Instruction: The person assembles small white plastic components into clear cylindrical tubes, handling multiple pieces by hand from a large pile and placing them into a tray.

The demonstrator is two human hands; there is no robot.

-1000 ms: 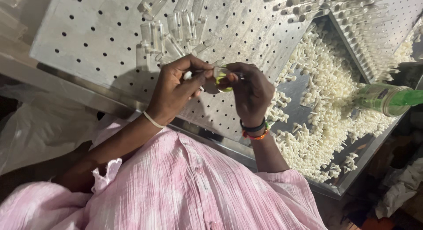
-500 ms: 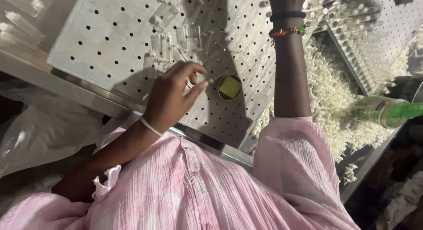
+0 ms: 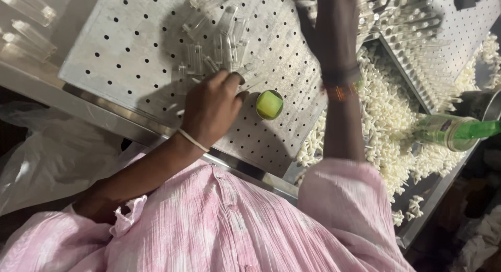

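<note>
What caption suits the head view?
Left hand rests on clear tubes beside a green cup; right hand reaches forward.

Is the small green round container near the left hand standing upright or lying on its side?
Upright: the green container shows its round top to the camera and sits flat on the perforated metal plate, beside the left hand.

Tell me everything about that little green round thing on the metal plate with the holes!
The little green cup is a small round pot with a pale rim, filled yellow-green. It stands upright on the perforated metal plate, just right of the left hand, which does not touch it. Clear tubes lie nearby.
</note>
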